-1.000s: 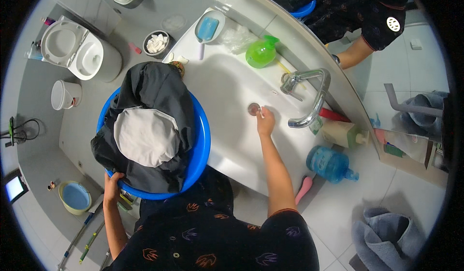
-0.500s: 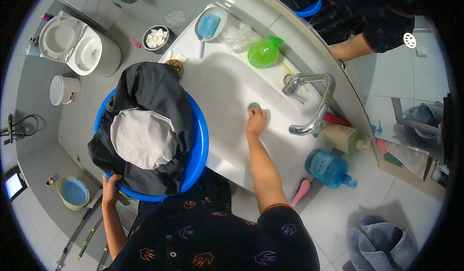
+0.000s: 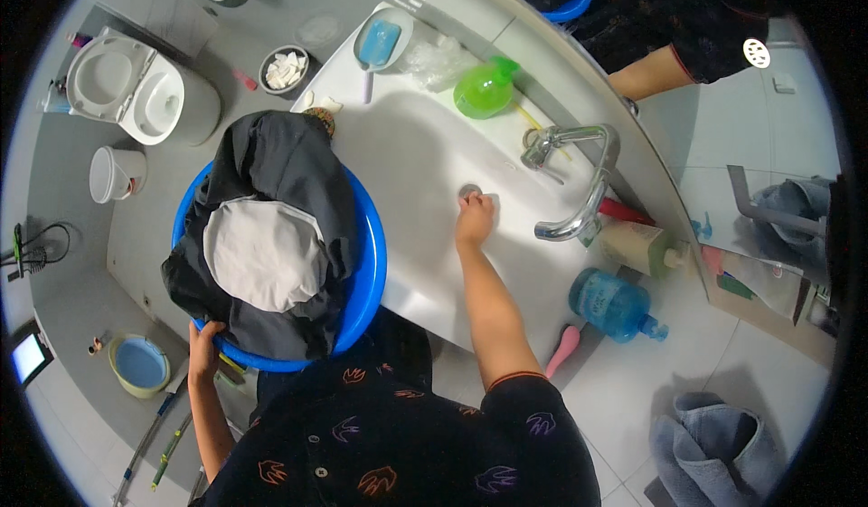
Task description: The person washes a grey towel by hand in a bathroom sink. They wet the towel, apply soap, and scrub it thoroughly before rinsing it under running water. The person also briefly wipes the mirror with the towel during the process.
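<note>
As a blue basin (image 3: 372, 272) of dark grey and white cloth (image 3: 285, 156) sits at the left edge of a white sink (image 3: 398, 168), the left hand (image 3: 204, 344) clasps its rim; the right hand (image 3: 476, 221) bunches its fingers (image 3: 471, 201) at the drain (image 3: 469, 189), their hold unclear.

The white sink (image 3: 398, 177) carries a green bottle (image 3: 484, 89).

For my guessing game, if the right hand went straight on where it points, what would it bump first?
Probably the round drain in the white sink; the right hand may be touching it.
</note>
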Demonstrator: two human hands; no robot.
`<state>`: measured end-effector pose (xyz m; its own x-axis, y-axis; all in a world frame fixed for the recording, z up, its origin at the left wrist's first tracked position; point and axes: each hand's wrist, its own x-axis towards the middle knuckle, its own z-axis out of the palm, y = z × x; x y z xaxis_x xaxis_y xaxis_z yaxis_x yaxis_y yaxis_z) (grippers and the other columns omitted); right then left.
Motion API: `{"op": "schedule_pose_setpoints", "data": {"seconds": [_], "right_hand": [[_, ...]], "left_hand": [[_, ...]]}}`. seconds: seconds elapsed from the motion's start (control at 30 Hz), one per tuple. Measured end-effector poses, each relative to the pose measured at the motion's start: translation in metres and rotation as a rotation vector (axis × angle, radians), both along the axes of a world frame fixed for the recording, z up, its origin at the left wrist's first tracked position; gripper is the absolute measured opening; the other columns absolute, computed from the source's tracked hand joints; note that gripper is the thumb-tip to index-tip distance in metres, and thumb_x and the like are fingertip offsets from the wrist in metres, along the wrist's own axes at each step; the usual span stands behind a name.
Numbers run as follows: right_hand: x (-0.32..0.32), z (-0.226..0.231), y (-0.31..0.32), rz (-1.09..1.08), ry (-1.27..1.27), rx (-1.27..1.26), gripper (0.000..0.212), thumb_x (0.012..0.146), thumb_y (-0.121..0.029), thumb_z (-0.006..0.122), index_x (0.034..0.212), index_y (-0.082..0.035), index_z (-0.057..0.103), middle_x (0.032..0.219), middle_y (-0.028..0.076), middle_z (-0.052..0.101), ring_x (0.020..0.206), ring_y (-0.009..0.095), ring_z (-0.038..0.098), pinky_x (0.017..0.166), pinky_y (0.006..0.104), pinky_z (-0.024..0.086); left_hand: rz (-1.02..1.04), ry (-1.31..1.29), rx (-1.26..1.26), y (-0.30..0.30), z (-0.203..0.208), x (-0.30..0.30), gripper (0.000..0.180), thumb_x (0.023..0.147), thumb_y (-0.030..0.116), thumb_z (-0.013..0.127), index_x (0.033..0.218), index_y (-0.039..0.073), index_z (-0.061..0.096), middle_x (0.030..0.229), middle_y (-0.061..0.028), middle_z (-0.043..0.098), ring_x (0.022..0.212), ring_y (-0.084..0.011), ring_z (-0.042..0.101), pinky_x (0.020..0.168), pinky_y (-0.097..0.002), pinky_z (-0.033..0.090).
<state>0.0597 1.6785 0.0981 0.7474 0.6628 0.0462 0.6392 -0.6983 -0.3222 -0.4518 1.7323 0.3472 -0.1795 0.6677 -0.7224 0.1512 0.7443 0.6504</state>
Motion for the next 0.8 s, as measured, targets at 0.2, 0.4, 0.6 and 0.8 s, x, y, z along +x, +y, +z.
{"op": "schedule_pose_setpoints", "data": {"seconds": [0.2, 0.4, 0.6, 0.8], "right_hand": [[0.016, 0.003, 0.005, -0.067, 0.150, 0.076, 0.015, 0.072, -0.015, 0.071, 0.083, -0.007, 0.064, 0.087, 0.009, 0.061, 0.085, 0.025, 0.058, 0.075, 0.0365, 0.048], [0.053, -0.043, 0.004, -0.256, 0.433, 0.144, 0.028, 0.057, -0.010, 0.081, 0.077, -0.006, 0.062, 0.078, 0.007, 0.063, 0.068, 0.021, 0.062, 0.063, 0.0325, 0.051], [0.054, -0.046, 0.006, -0.254, 0.390, 0.119, 0.032, 0.055, -0.012, 0.083, 0.077, -0.007, 0.061, 0.076, 0.006, 0.063, 0.067, 0.021, 0.061, 0.063, 0.0328, 0.050], [0.070, -0.036, 0.005, -0.020, 0.378, 0.026, 0.031, 0.058, -0.012, 0.082, 0.075, -0.004, 0.058, 0.072, 0.007, 0.064, 0.064, 0.018, 0.062, 0.060, 0.0302, 0.050]], "left_hand": [[-0.006, -0.049, 0.039, -0.001, -0.009, -0.007, 0.033, 0.072, 0.006, 0.056, 0.104, 0.005, 0.046, 0.083, -0.0029, 0.051, 0.072, -0.0142, 0.053, 0.061, -0.0278, 0.046], [-0.013, -0.026, 0.022, -0.002, -0.003, -0.001, 0.030, 0.073, 0.009, 0.057, 0.101, 0.005, 0.047, 0.084, -0.0015, 0.050, 0.074, -0.0134, 0.051, 0.065, -0.0275, 0.044], [0.008, 0.010, 0.002, -0.004, -0.010, -0.007, 0.033, 0.072, 0.007, 0.057, 0.102, 0.004, 0.046, 0.084, -0.0030, 0.050, 0.072, -0.0143, 0.051, 0.063, -0.0278, 0.045], [0.016, 0.024, -0.002, -0.004, -0.008, -0.005, 0.030, 0.072, 0.009, 0.058, 0.099, 0.004, 0.046, 0.083, -0.0028, 0.050, 0.073, -0.0141, 0.050, 0.064, -0.0285, 0.043]]}}
